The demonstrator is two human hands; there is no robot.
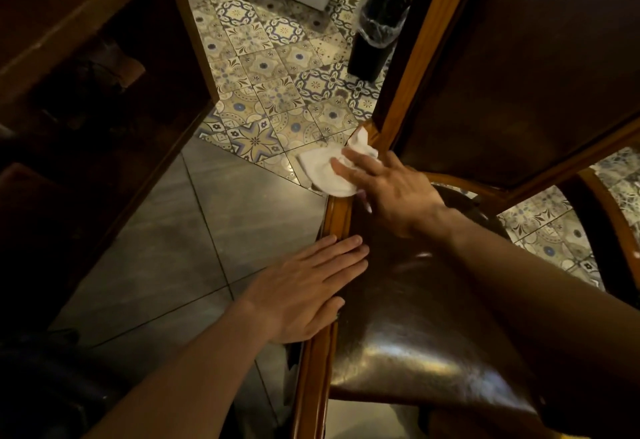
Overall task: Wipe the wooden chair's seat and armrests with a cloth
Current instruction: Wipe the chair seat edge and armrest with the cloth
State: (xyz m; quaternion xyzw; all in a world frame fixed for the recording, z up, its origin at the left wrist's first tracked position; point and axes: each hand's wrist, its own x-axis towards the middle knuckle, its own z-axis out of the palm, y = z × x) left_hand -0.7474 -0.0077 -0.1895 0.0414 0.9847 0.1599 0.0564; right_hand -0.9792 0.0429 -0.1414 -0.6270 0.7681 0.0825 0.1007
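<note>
1. Chair (pixel 433 352): dark glossy seat, wood rail along its left edge, backrest rising at far right.
2. Right hand (pixel 391 192) reaches across the seat, fingers spread flat, pressing a white cloth (pixel 329 168) onto the far end of the left rail, beside the back post.
3. Cloth is crumpled and hangs partly over the rail's outer side.
4. Left hand (pixel 308 289) lies flat and released on the near rail, holding nothing.
5. Black bin (pixel 375 33) on patterned floor (pixel 270 92), far side.
</note>
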